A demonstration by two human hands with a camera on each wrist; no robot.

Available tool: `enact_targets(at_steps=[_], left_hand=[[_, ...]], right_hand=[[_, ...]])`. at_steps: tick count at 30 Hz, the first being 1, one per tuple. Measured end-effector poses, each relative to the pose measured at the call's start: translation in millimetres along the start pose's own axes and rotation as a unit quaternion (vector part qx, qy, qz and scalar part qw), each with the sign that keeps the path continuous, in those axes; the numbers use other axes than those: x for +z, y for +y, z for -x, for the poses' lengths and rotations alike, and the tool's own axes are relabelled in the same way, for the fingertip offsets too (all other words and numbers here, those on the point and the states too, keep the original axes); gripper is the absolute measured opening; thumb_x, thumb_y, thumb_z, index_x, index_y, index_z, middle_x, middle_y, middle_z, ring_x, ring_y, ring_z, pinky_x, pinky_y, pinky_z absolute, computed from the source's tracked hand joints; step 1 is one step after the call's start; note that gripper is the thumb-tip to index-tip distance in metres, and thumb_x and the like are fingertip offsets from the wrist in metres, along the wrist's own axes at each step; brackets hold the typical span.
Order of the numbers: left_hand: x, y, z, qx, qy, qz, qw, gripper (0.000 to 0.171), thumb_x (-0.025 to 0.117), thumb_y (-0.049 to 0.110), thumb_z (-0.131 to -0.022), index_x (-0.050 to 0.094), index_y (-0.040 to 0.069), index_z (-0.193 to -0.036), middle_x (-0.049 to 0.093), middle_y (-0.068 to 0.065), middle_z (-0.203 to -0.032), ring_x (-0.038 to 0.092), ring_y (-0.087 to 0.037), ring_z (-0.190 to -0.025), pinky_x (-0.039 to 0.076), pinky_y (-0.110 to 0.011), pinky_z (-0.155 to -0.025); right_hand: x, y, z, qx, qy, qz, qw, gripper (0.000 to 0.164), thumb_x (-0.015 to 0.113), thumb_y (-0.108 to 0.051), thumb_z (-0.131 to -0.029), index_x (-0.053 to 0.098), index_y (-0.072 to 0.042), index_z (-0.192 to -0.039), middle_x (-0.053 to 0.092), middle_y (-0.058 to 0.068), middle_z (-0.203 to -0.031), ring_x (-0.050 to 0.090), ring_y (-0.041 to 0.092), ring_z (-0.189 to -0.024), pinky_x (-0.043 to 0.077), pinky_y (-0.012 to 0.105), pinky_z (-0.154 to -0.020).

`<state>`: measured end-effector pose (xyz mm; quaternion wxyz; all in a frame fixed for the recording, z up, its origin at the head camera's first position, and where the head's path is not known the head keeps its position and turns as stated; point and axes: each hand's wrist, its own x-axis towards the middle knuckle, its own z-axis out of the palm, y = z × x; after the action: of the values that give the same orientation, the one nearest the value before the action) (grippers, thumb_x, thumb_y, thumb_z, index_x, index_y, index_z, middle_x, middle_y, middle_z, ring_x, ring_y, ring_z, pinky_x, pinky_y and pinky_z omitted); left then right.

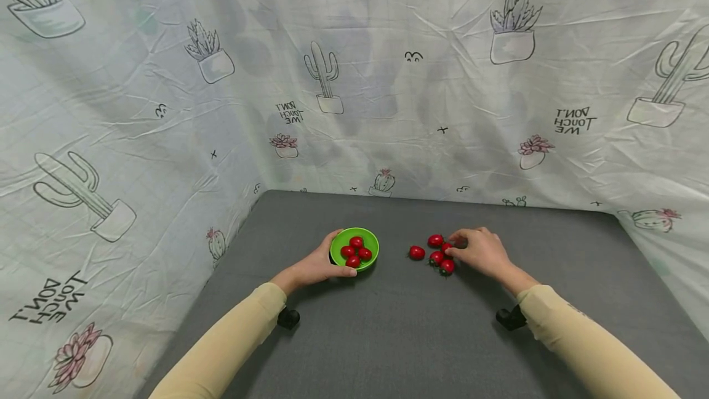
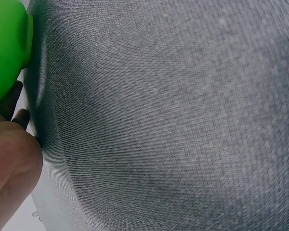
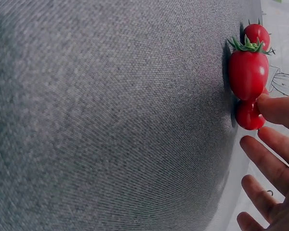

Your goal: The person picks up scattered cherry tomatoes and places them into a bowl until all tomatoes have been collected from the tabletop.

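My left hand (image 1: 320, 262) grips a small green bowl (image 1: 373, 244) by its side, thumb along the near rim and fingers round the far side. Several red cherry tomatoes (image 1: 357, 242) lie inside. To the right, my right hand (image 1: 483, 251) has its thumb and index finger at a cherry tomato (image 3: 249, 116) in a loose cluster on the table, pinching it between the tips; the other fingers are spread. A larger-looking tomato (image 3: 248, 74) with a green calyx lies in front of it in the right wrist view. One tomato (image 1: 417, 253) sits slightly apart, nearer the bowl.
Dark grey fabric covers the table (image 1: 388, 331). A pale curtain (image 1: 382, 79) printed with potted cacti hangs behind the table and along its left side. Black wrist mounts (image 1: 288, 318) show under both sleeves.
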<state>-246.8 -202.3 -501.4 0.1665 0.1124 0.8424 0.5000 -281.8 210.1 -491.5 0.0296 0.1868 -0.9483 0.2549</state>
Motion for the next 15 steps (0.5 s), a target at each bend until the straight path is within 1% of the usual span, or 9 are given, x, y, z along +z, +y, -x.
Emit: enact_targets(at_steps=[9, 15], left_hand=[[-0.5, -0.3, 0.6, 0.003, 0.000, -0.002, 1.0000, 0.109, 0.087, 0.040, -0.083, 0.015, 0.018, -0.162, 0.030, -0.008, -0.159, 0.037, -0.024, -0.141, 0.034, -0.047, -0.113], [-0.5, -0.5, 0.8, 0.002, 0.000, -0.004, 1.0000, 0.110, 0.087, 0.041, -0.083, 0.014, 0.018, -0.162, 0.030, -0.009, -0.159, 0.038, -0.024, -0.140, 0.035, -0.048, -0.112]], right_hand=[[3.3, 0.0, -1.8, 0.002, -0.003, 0.005, 1.000, 0.027, 0.075, -0.026, -0.093, 0.076, -0.008, -0.114, 0.074, 0.007, -0.102, 0.059, 0.039, -0.106, 0.038, 0.067, -0.091], [2.7, -0.7, -2.2, 0.000, -0.003, 0.006, 1.000, 0.027, 0.075, -0.024, -0.093, 0.076, -0.007, -0.113, 0.075, 0.007, -0.102, 0.063, 0.036, -0.102, 0.044, 0.062, -0.086]])
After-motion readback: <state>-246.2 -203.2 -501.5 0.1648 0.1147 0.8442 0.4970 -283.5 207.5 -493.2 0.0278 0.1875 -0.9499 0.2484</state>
